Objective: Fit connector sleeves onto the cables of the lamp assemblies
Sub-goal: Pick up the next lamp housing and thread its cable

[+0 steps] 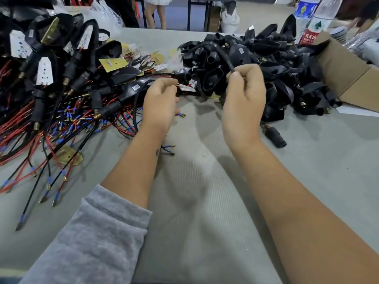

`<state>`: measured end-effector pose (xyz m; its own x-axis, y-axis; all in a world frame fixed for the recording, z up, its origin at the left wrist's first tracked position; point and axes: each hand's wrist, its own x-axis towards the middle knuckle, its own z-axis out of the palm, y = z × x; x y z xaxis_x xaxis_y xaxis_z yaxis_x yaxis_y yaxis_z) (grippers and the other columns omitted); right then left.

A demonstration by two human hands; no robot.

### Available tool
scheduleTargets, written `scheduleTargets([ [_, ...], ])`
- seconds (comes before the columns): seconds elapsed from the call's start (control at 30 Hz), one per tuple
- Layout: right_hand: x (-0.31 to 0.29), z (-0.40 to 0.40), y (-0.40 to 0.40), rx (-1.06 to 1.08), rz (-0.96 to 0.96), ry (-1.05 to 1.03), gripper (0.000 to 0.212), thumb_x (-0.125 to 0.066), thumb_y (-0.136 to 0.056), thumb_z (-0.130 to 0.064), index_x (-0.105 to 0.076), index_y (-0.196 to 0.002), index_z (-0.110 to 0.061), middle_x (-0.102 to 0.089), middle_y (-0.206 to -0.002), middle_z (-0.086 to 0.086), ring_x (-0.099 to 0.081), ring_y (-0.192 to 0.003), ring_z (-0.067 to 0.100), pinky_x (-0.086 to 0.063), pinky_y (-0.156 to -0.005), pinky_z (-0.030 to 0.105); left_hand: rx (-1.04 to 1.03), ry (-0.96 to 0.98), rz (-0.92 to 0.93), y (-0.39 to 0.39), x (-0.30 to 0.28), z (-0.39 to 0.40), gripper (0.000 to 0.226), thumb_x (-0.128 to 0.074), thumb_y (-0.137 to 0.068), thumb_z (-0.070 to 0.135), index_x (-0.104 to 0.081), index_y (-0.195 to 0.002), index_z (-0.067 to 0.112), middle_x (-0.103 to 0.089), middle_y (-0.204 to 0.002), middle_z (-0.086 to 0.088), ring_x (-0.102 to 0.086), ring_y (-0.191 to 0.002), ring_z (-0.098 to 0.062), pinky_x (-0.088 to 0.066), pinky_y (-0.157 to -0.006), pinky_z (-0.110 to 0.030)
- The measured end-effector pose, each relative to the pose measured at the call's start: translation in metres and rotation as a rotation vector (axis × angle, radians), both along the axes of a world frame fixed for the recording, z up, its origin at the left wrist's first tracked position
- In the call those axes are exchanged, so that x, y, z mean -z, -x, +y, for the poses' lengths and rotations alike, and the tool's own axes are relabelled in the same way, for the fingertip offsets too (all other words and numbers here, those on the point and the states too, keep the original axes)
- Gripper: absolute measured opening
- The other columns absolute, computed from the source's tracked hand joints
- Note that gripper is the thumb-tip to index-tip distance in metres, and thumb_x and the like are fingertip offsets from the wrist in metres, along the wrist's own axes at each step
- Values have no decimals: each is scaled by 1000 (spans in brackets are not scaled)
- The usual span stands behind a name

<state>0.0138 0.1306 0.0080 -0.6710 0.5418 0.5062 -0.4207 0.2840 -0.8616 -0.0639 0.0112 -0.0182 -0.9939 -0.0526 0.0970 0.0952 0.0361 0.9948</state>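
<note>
Black sleeve [222, 56] pinched at its tip by the right hand [244, 99], raised over the heap of black housings [276, 74]. Left hand [161, 99] curled round red and black cable [164, 75] near the tagged end, brass terminals [181, 115] dangling below. Likely trouble: frayed or misaligned wire ends snagging at the sleeve mouth, or loose leads catching the tangled finished pile [61, 89] on the grey surface [205, 201].

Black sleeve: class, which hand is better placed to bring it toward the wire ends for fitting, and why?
Right. The right hand already pinches the black sleeve at its lower end, raised over the table. The left hand is curled round the wires, so it probably just steadies them.
</note>
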Motion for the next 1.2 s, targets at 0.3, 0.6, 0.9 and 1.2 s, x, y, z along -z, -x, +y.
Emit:
scheduleTargets([
  [0.3, -5, 29, 12, -433, -25, 854, 14, -40, -104, -11, -51, -95, -14, -61, -69, 0, -55, -61, 11, -45, -58, 21, 567, 188, 111, -32, -6, 25, 23, -45, -102, 17, -66, -100, 25, -70, -85, 10, -64, -86, -2, -47, -85, -26],
  [0.6, -9, 37, 4, -534, -4, 564, 15, -48, -99, -3, -56, -105, -14, -70, -87, 1, -64, -74, 14, -50, -68, 25, 541, 213, 298, -32, -13, 20, 29, -44, -103, 13, -63, -81, 20, -56, -108, -1, -53, -93, 5, -40, -82, -7],
  [0.9, -3, 37, 7, -454, -67, 520, 14, -46, -102, -10, -59, -97, -10, -71, -79, 4, -69, -75, 18, -51, -62, 23, 278, 484, 447, -25, -4, 15, 23, -42, -101, 26, -58, -84, 27, -45, -55, 20, -38, -55, -2, -30, -53, -17],
  [1.2, 1, 43, 11, -279, -86, 435, 19, -48, -102, -12, -62, -88, -11, -75, -80, 7, -71, -77, 20, -50, -65, 23, 264, 629, 383, -13, 6, 1, 24, -39, -101, 32, -51, -81, 31, -42, -57, 10, -34, -53, -6, -31, -53, -25],
])
